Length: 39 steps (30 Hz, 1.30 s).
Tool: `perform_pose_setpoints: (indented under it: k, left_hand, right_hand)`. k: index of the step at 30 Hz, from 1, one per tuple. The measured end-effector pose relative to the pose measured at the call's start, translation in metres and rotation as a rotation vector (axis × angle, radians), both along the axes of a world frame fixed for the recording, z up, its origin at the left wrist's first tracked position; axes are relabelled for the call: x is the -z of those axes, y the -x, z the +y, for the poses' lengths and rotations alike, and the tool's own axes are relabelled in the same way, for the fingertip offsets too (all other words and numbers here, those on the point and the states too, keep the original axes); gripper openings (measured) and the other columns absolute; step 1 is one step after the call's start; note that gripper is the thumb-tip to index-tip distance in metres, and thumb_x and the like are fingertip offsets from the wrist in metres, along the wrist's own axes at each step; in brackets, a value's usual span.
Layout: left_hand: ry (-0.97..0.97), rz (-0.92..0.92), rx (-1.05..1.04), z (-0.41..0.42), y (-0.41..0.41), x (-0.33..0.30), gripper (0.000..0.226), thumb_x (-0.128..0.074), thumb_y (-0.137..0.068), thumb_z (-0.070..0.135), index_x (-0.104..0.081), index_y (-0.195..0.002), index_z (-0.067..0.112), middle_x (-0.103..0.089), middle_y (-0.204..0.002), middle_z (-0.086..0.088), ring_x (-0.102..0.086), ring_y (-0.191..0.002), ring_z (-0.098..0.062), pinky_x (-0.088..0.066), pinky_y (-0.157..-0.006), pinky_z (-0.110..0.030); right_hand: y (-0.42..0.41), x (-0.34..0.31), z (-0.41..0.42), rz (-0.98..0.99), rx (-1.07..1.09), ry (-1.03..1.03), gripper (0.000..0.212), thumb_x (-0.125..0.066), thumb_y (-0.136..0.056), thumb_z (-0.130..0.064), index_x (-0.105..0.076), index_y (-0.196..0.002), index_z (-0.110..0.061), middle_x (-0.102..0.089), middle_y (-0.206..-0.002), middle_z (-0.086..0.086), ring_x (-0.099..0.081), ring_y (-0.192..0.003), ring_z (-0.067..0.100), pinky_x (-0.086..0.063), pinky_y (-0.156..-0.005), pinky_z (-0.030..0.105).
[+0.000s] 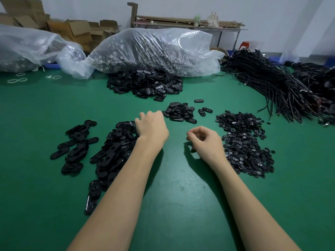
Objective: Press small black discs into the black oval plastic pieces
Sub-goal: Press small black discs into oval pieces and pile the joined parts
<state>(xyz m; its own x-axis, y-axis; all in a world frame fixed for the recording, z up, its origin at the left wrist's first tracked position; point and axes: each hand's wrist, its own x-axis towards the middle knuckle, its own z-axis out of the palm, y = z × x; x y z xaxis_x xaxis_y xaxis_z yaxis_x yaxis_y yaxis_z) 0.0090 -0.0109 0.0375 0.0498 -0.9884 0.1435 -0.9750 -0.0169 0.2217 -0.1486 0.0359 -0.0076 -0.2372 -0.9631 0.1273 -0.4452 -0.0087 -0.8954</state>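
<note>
Left hand [152,128] lies knuckles-up at the far end of a long heap of oval pieces [112,153], fingers curled down into the heap; whether they grip a piece cannot be told — the fingertips are hidden. Right hand [204,142] rests on the green table [174,196] just right of the left hand, fingers loosely curled, thumb and forefinger close together; nothing plainly seen between them.

Small discs [243,142] spread in a wide patch directly right of the right hand, touching its wrist edge. A small pile of ovals [179,113] sits just beyond the left hand, a few loose ones beside it. Further left of the left hand, a thinner scatter of ovals [76,142].

Well beyond the left hand — a big mound of ovals [145,84] spilling from a clear plastic bag [154,49]. Far right of it, bundles of black cables [272,87]. Cardboard boxes [72,29] along the back wall.
</note>
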Motion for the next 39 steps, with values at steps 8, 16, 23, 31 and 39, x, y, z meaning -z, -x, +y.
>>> perform_pose_setpoints:
  k: [8,16,23,31,39]
  left_hand:
    - [0.214,0.762,0.388,0.013,0.038,0.007,0.029,-0.059,-0.093,0.004,-0.068,-0.116,0.020,-0.064,-0.113,-0.002,-0.061,-0.095,-0.010,-0.051,-0.093,-0.028]
    - [0.002,1.648,0.197,0.017,0.054,0.043,0.014,-0.076,-0.088,0.005,-0.065,-0.093,0.012,-0.073,-0.092,-0.008,-0.074,-0.084,-0.016,-0.061,-0.073,-0.029]
    - [-0.018,1.473,0.202,0.020,0.055,0.050,0.014,-0.076,-0.089,0.016,-0.076,-0.102,0.022,-0.079,-0.085,-0.001,-0.068,-0.070,-0.006,-0.057,-0.073,-0.020]
    - [-0.064,1.560,0.187,0.018,0.054,0.051,0.018,-0.067,-0.096,0.008,-0.078,-0.106,0.018,-0.079,-0.095,-0.001,-0.076,-0.088,-0.018,-0.060,-0.082,-0.025]
    - [-0.090,1.603,0.198,0.018,0.055,0.051,0.020,-0.063,-0.097,0.003,-0.077,-0.106,0.015,-0.077,-0.102,-0.009,-0.077,-0.090,-0.022,-0.060,-0.080,-0.024]
  right_hand:
    - [0.001,-0.003,0.001,-0.031,0.025,0.041,0.009,-0.065,-0.094,-0.019,-0.073,-0.089,-0.018,-0.075,-0.081,0.001,-0.073,-0.065,0.018,-0.062,-0.068,0.037]
    - [0.050,-0.028,-0.002,-0.028,0.007,-0.042,0.012,-0.066,-0.097,-0.020,-0.076,-0.091,-0.018,-0.077,-0.084,-0.001,-0.067,-0.064,0.008,-0.055,-0.062,0.022]
    - [0.088,-0.028,0.005,0.600,0.225,-0.187,0.018,-0.063,-0.094,-0.026,-0.077,-0.102,-0.035,-0.071,-0.093,-0.011,-0.063,-0.088,0.015,-0.048,-0.071,0.028]
    - [0.083,-0.021,0.001,0.603,0.311,-0.187,0.016,-0.067,-0.093,-0.026,-0.079,-0.098,-0.034,-0.073,-0.092,-0.010,-0.061,-0.084,0.018,-0.044,-0.068,0.027]
    - [0.081,-0.021,0.001,0.571,0.280,-0.180,0.011,-0.068,-0.091,-0.034,-0.076,-0.098,-0.036,-0.070,-0.090,-0.016,-0.060,-0.086,0.013,-0.043,-0.069,0.026]
